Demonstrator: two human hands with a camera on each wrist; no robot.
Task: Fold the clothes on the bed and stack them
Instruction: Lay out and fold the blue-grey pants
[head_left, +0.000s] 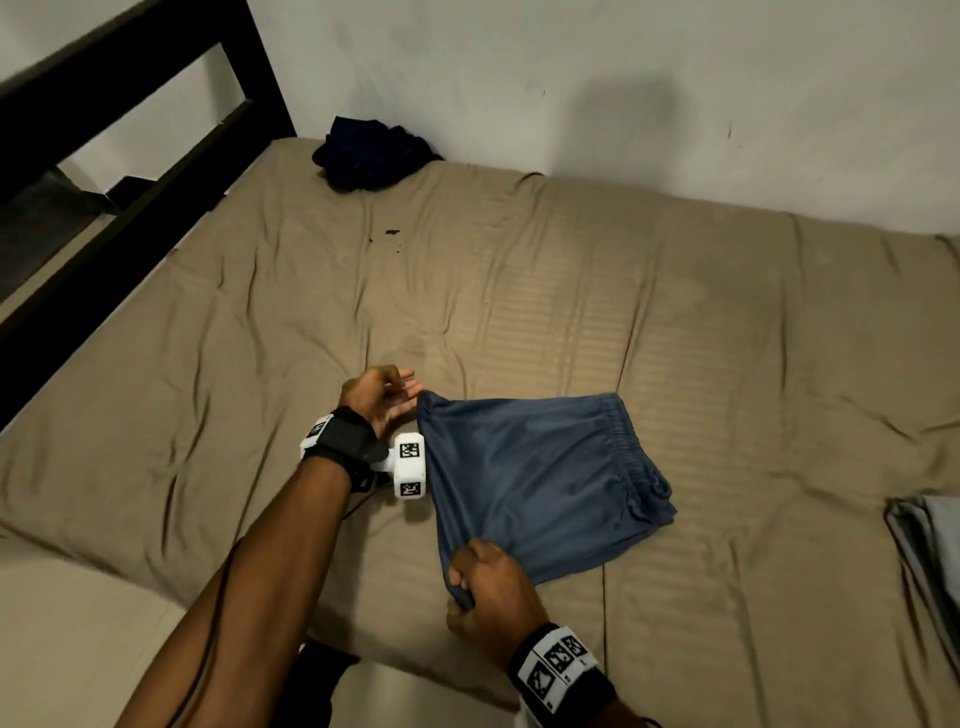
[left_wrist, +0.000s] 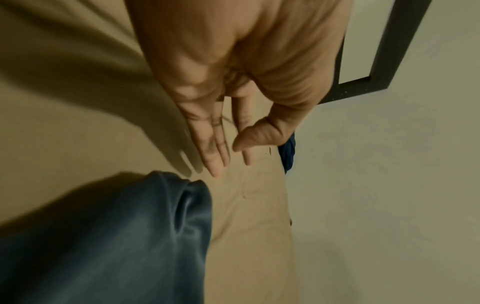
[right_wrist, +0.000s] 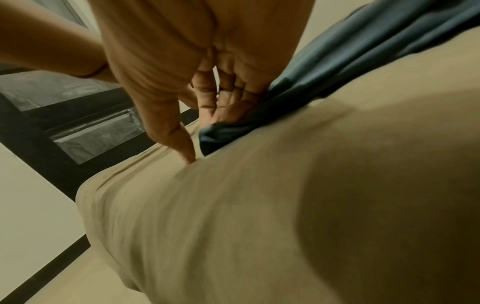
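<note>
Folding blue shorts (head_left: 540, 483) near front edge of bed (head_left: 260, 312). Right hand (head_left: 491, 587) clamped on near hem corner; left hand (head_left: 382, 397) fingers apart, beside far hem corner, holding nothing. Advice: grip both corners, carry hem evenly to waistband. No containers visible. Dark clothes (head_left: 369, 156) lie crumpled at far corner.

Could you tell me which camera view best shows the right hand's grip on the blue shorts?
The right wrist view: the right hand bunches a corner of the blue shorts in its fingers. The head view shows only the knuckles; the left wrist view shows shorts, no right hand.
</note>
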